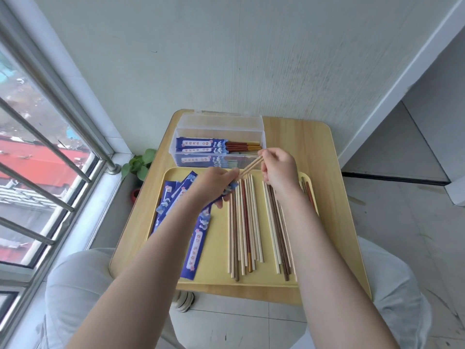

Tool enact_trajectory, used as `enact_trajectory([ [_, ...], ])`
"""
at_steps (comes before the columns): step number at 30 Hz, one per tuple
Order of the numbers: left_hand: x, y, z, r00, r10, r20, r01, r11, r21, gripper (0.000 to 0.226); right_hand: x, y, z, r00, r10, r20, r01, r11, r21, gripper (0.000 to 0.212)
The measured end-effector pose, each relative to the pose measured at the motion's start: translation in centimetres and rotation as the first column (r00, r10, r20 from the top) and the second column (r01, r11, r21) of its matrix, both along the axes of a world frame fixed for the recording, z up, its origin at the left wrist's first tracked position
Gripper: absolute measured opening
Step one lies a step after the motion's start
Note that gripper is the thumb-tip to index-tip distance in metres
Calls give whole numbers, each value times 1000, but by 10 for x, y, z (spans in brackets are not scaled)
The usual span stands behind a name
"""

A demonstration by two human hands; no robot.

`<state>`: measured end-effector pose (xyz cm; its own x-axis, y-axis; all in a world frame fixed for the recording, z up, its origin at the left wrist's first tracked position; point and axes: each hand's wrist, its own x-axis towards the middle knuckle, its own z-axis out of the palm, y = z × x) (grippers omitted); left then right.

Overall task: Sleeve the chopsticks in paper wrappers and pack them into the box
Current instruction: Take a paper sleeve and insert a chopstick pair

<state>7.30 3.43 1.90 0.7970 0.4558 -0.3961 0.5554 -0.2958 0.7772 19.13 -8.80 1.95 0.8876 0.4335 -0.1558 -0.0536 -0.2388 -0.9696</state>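
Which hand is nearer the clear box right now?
Right. The right hand holds the pale chopsticks beside the clear box's front right corner; the left hand sits lower over the tray, gripping a blue wrapper.

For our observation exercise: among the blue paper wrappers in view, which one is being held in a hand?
The blue paper wrapper gripped by the left hand, with pale wooden chopsticks from the right hand angled into it. The others lie loose on the yellow tray or in the clear plastic box.

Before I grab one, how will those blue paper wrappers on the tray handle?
The blue paper wrappers look thin and flat, so probably floppy and light. They overlap in a loose pile on the tray, so one may drag its neighbours along.
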Motion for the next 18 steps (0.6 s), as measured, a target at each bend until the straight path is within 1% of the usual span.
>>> enact_trajectory([
  [1, 9, 8, 4, 1000, 6, -5, -5, 993, 116, 48, 6, 3, 0, 999, -32, -11, 32, 999, 15, 20],
  [2, 20, 16, 7, 1000, 10, -9, -8, 967, 256, 48, 13, 6, 0, 998, -62, -24, 63, 998, 30, 19],
  [3, 30, 24, 10, 1000, 14, -9, -10, 914, 407, 49, 18, 9, 0, 995, -89, -39, 91, 995, 49, 17],
  [5, 49, 38, 15, 1000, -4, 15, -7, 750, 662, 50, 28, 16, -1, 987, -133, -92, 141, 985, 94, 14],
  [7, 65, 47, 13, 999, -34, 33, -6, 601, 799, 49, 35, 23, -4, 977, -161, -140, 178, 976, 122, 11],
  [8, 73, 51, 10, 999, -39, 24, 2, 556, 831, 49, 38, 27, -7, 973, -173, -156, 193, 974, 122, 10],
  [9, 77, 53, 6, 999, -40, 9, 13, 531, 847, 48, 40, 30, -9, 969, -183, -166, 204, 972, 115, 10],
  [11, 83, 58, -3, 999, -38, -27, 43, 514, 857, 46, 42, 35, -15, 964, -196, -179, 216, 971, 98, 9],
  [14, 89, 68, -19, 996, -24, -87, 86, 529, 844, 43, 44, 40, -21, 968, -188, -167, 201, 977, 69, 10],
  [15, 90, 71, -25, 995, -22, -96, 92, 548, 831, 41, 46, 41, -23, 971, -184, -155, 194, 979, 55, 10],
  [18, 88, 76, -41, 993, -80, -82, 113, 602, 790, 32, 48, 42, -27, 974, -184, -131, 187, 982, 9, 11],
])
